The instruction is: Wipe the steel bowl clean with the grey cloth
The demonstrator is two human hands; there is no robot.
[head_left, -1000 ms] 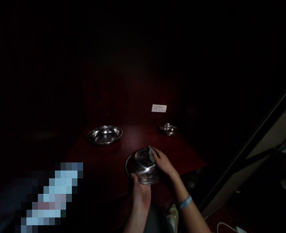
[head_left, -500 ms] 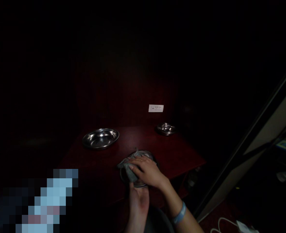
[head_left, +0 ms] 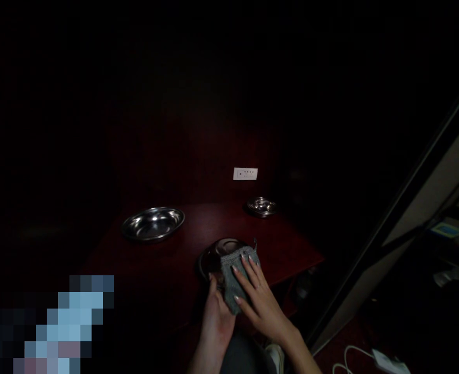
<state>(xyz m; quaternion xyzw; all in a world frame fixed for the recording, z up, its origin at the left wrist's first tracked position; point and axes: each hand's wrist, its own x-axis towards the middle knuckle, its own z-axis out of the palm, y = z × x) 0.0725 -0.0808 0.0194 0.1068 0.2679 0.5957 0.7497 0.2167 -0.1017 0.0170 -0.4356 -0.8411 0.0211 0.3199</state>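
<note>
A steel bowl point(head_left: 209, 254) is tilted over the near edge of the dark red table, its underside facing up and towards me. My left hand point(head_left: 217, 314) grips its near rim, thumb on the outer side and the other fingers hidden beneath. Against the bowl's right side my right hand point(head_left: 254, 293) presses a grey-green cloth point(head_left: 232, 280), fingers spread over it. A small loop sticks up at the cloth's top corner. The cloth covers much of the bowl's near right side.
On the table point(head_left: 209, 221) a wide steel dish point(head_left: 153, 226) stands at the left. Smaller steel dishes point(head_left: 262, 206), seemingly stacked, sit at the back right. A white socket plate point(head_left: 245, 174) is on the wall behind. A white cable point(head_left: 348, 356) lies on the floor at right.
The cloth under my right hand went from the bowl's upper right across to its left, then back to the near right side. My left hand keeps hold of the rim.
</note>
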